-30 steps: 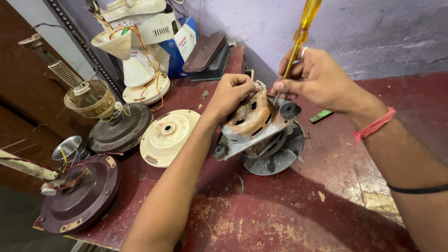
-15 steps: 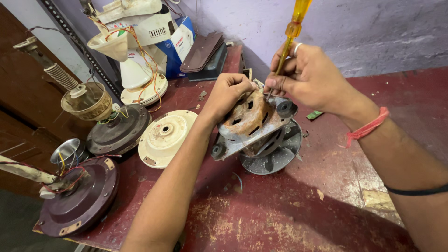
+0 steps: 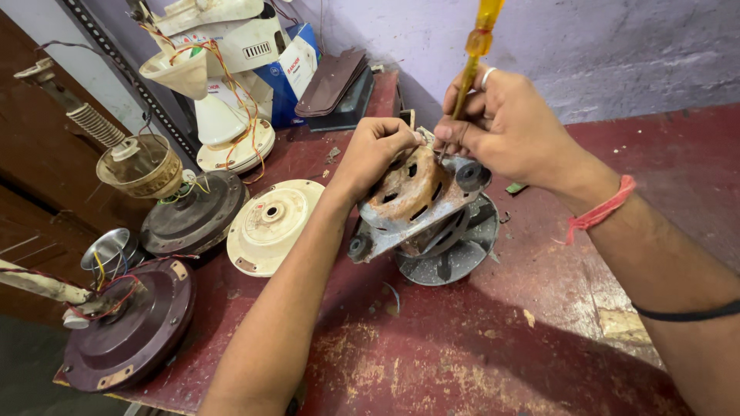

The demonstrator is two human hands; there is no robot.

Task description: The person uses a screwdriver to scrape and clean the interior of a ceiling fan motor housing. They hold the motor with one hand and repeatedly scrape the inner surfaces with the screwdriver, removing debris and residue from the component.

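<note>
While the left hand (image 3: 375, 151) curls over the far top edge of a rusty fan motor housing (image 3: 412, 196), its fingers pressed together against the metal, the right hand (image 3: 505, 123) pinches the shaft of a yellow-handled screwdriver (image 3: 474, 54) between thumb and fingertips, with a ring on one finger. The screwdriver stands nearly upright, its tip hidden behind the fingers at the housing's upper rim. The housing sits tilted on a grey round base (image 3: 455, 258) near the middle of the worn red table (image 3: 478, 354) — a red thread band circles the right wrist. To the left lie a cream round cover (image 3: 270, 225), a dark motor (image 3: 191, 214) and a maroon fan body (image 3: 127, 327) — all apart from the hands.
</note>
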